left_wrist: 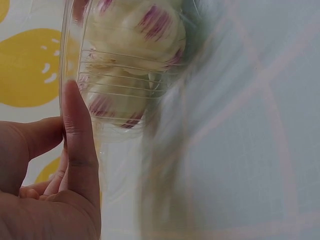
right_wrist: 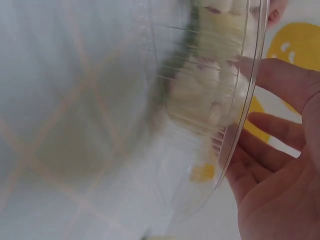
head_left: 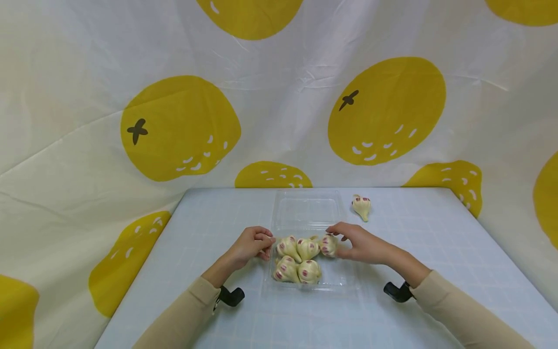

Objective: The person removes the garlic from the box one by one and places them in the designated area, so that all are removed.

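Head view shows a cream-coloured garlic bulb streaked with purple-red [head_left: 328, 245] at the right end of the far row in a clear, ribbed, rectangular plastic container [head_left: 337, 280], lying directly between the thumb and fingers of the right hand [head_left: 364, 245]. The bulb is held by that hand in a moderately narrow grip, with the thumb set at its near right side and the fingers curved over its far side; how firmly it is pressed cannot be told. From the right wrist, the thumb is seen reaching past the container's clear rim, with the other fingers spread beyond it. By the left hand [head_left: 255, 243], the container's left rim is pinched closely between thumb and finger, well apart from the held bulb. The rounded body of that bulb is turned toward the left hand, while its neck is hidden, so the direction of its long axis cannot be told. Four similar cream-and-purple bulbs [head_left: 307, 248] are grouped in the container's left part, two behind two. The container's long axis runs left to right, and its clear plastic lid [head_left: 307, 206] is laid open on the far side. Beside the lid, on the pale blue table [head_left: 209, 218], another streaked bulb [head_left: 361, 206] is placed with its neck pointed nearward.
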`<state>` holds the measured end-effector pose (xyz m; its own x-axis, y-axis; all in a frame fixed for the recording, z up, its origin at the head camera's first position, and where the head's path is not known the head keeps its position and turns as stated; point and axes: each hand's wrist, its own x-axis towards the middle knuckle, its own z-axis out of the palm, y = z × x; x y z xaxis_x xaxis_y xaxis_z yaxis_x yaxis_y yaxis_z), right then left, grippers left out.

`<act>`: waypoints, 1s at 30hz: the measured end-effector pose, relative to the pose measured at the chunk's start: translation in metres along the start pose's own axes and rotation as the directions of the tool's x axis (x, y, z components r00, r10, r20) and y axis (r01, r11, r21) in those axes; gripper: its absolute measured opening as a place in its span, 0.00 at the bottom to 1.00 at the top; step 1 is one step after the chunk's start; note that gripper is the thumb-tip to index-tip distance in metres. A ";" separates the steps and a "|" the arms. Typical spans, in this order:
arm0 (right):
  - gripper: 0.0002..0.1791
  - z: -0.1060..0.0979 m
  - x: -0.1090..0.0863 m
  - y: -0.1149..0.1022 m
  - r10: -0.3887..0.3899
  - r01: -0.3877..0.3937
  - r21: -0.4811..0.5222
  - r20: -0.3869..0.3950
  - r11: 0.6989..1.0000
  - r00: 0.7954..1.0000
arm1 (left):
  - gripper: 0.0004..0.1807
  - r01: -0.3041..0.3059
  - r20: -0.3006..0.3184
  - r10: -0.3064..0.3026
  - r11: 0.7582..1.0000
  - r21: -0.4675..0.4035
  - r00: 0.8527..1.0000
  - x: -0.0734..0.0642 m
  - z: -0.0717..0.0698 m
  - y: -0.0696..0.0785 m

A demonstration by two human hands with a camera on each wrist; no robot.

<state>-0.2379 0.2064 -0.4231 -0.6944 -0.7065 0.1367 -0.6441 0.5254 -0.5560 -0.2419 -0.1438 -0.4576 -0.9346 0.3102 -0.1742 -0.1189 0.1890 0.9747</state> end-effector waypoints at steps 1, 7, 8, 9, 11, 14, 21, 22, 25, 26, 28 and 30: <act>0.28 0.001 0.000 -0.001 -0.004 0.004 -0.006 0.006 1.000 1.000 | 0.11 0.001 0.000 -0.001 1.000 0.001 1.000 0.000 0.000 0.000; 0.29 0.001 -0.002 -0.006 -0.004 0.005 -0.006 0.049 1.000 0.999 | 0.11 0.008 0.006 -0.008 1.000 -0.001 1.000 0.000 0.000 0.000; 0.29 0.001 -0.002 -0.007 -0.001 0.002 -0.001 0.058 1.000 0.998 | 0.11 0.007 0.008 -0.007 1.000 -0.002 1.000 0.000 0.000 0.000; 0.29 0.000 -0.002 -0.007 -0.001 0.000 0.002 0.067 1.000 0.998 | 0.11 0.006 0.009 -0.006 1.000 -0.004 1.000 0.000 0.000 0.000; 0.30 0.000 -0.003 -0.009 0.006 -0.007 0.012 0.088 1.000 0.996 | 0.11 0.003 0.009 -0.003 1.000 -0.006 1.000 0.000 0.000 0.001; 0.30 -0.001 -0.005 -0.012 0.015 -0.019 0.033 0.122 0.999 0.992 | 0.12 -0.006 0.011 0.006 1.000 0.001 1.000 0.001 -0.001 0.002; 0.33 -0.004 -0.008 -0.016 -0.005 -0.010 0.081 0.191 0.997 0.982 | 0.11 -0.011 0.008 0.011 1.000 0.010 1.000 0.001 -0.002 0.002; 0.33 -0.004 -0.008 -0.016 -0.014 -0.004 0.086 0.203 0.996 0.979 | 0.11 -0.009 0.007 0.009 1.000 0.009 1.000 0.001 -0.002 0.002; 0.35 -0.006 -0.009 -0.016 -0.036 0.012 0.099 0.249 0.995 0.968 | 0.11 -0.006 0.008 0.006 1.000 0.010 1.000 0.001 -0.002 0.002; 0.36 -0.007 -0.010 -0.015 -0.041 0.014 0.105 0.265 0.994 0.963 | 0.11 -0.007 0.009 0.007 1.000 0.011 1.000 0.001 -0.001 0.002; 0.37 -0.009 -0.011 -0.015 -0.037 0.002 0.115 0.302 0.993 0.953 | 0.11 -0.005 0.008 0.005 1.000 0.009 1.000 0.001 -0.001 0.002; 0.37 -0.011 -0.011 -0.014 -0.028 -0.015 0.124 0.334 0.992 0.942 | 0.12 -0.007 0.011 0.007 1.000 0.011 1.000 0.001 -0.001 0.001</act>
<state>-0.2248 0.2116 -0.4074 -0.5291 -0.8386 -0.1294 -0.5892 0.4728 -0.6552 -0.2431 -0.1446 -0.4560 -0.9315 0.3219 -0.1693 -0.1089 0.1973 0.9743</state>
